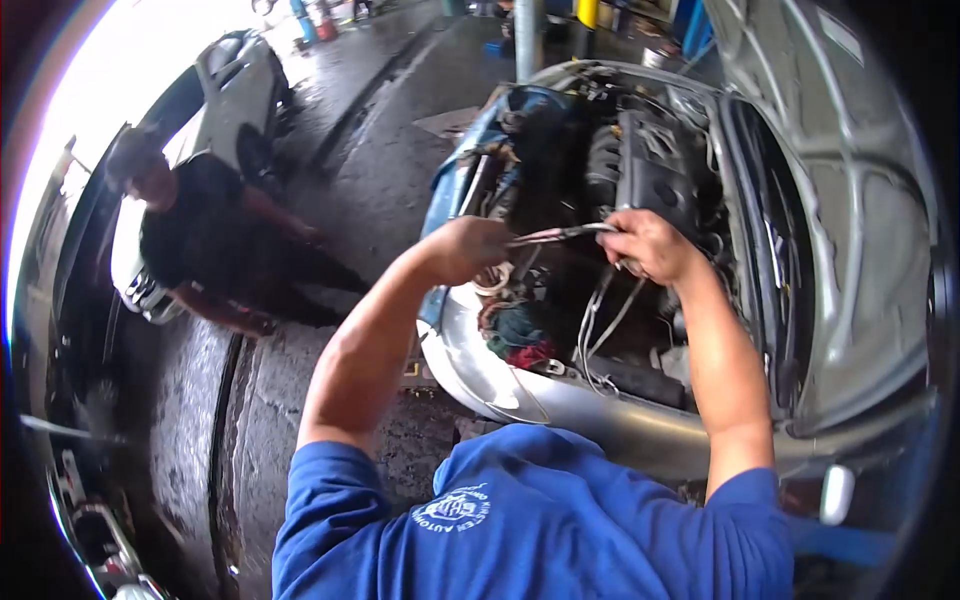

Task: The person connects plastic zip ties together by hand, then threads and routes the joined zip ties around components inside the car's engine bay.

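Observation:
Above the open engine bay, a thin bundle of cable (560, 235) stretches between my two hands. My left hand (467, 248) is closed round its left end. The right end is pinched in the fingers of my right hand (645, 245). From beneath my right hand, pale loops of cable (592, 330) hang down into the bay. Right behind my hands lies the dark engine cover (655, 165). A green cloth (514, 328) and a red cloth (530, 355) rest near the front left corner of the bay.
The raised hood (850, 200) stands at the right. The silver fender (600, 420) runs along the near side. A person in dark clothes (200, 220) stands at the left, near a light-coloured car (225, 100). A post (529, 40) rises behind the bay.

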Demonstrator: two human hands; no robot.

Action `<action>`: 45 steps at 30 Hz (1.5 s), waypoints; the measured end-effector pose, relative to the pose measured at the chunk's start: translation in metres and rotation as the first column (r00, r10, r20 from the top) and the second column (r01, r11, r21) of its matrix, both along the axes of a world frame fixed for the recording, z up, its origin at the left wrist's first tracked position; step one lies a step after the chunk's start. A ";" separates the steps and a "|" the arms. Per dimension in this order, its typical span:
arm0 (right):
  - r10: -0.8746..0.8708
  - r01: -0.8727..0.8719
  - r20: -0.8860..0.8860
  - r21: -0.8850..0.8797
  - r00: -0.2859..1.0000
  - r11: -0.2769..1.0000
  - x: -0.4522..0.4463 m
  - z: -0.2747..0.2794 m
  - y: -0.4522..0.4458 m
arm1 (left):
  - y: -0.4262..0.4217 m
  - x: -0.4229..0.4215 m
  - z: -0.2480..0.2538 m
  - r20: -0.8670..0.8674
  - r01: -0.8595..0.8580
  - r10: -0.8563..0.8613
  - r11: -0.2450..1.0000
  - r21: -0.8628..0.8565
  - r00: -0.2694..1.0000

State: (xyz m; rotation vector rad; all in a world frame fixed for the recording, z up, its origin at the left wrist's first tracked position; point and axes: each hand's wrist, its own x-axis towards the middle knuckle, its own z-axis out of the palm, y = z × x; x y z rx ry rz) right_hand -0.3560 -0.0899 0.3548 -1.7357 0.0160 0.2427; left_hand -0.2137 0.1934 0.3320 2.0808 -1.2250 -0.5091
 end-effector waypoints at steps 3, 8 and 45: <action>-0.024 0.026 -0.026 0.059 0.999 0.998 0.001 0.005 -0.002 | 0.006 -0.001 -0.004 -0.223 -0.122 0.103 0.990 -0.075 0.969; -0.037 0.038 -0.072 0.020 0.997 0.999 0.004 0.003 -0.009 | 0.004 -0.009 0.009 -0.346 -0.254 0.202 0.961 -0.112 0.916; -0.567 0.610 0.239 -0.180 0.788 0.772 -0.057 -0.064 -0.183 | 0.177 -0.037 -0.017 -0.579 -0.628 0.247 0.367 -0.686 0.777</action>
